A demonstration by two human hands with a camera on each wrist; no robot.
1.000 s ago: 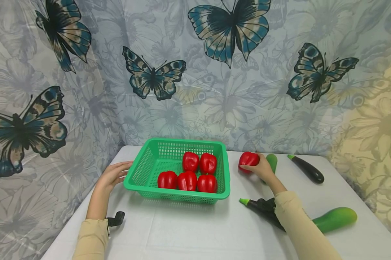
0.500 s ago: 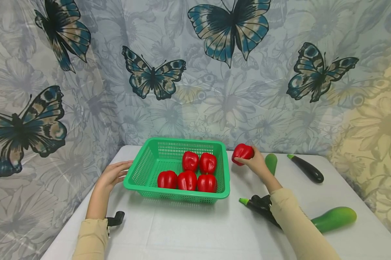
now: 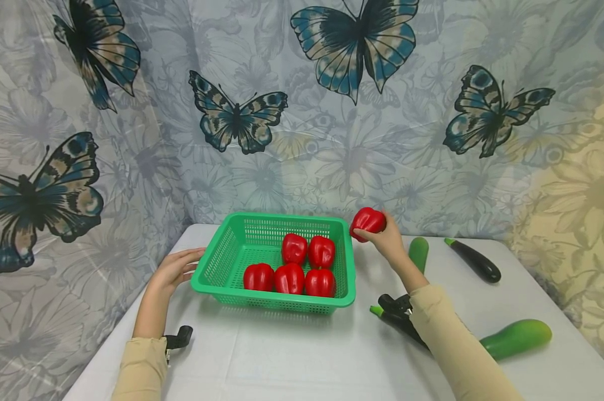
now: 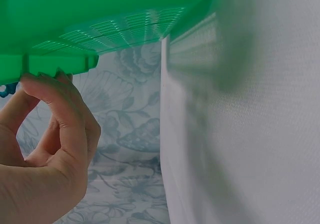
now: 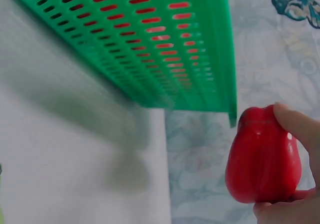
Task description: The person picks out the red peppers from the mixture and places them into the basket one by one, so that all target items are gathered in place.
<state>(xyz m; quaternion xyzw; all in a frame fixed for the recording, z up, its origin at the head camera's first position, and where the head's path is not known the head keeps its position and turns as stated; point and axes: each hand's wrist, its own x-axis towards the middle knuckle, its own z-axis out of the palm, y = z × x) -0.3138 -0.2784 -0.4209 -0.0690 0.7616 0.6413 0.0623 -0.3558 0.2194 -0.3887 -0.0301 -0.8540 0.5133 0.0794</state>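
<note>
In the head view my right hand (image 3: 389,239) holds a red bell pepper (image 3: 368,224) raised at the basket's far right corner. In the right wrist view the thumb and fingers grip that bell pepper (image 5: 262,156) at opposite sides, just outside the green rim. My left hand (image 3: 175,270) is at the left side of the green plastic basket (image 3: 277,297). Its fingertips touch the rim from outside, as the left wrist view shows. Several red bell peppers (image 3: 289,278) sit inside the basket, toward its right and front; its left back part shows bare floor.
On the white table (image 3: 282,351), right of the basket, lie a green cucumber-like vegetable (image 3: 419,253), a dark eggplant (image 3: 472,260), another eggplant (image 3: 404,326) partly under the right forearm, and a large green vegetable (image 3: 517,338). A butterfly-print cloth (image 3: 332,156) hangs behind.
My right hand has lifted the bell pepper off the table and carried it up and left toward the basket. The left hand and the basket have stayed put.
</note>
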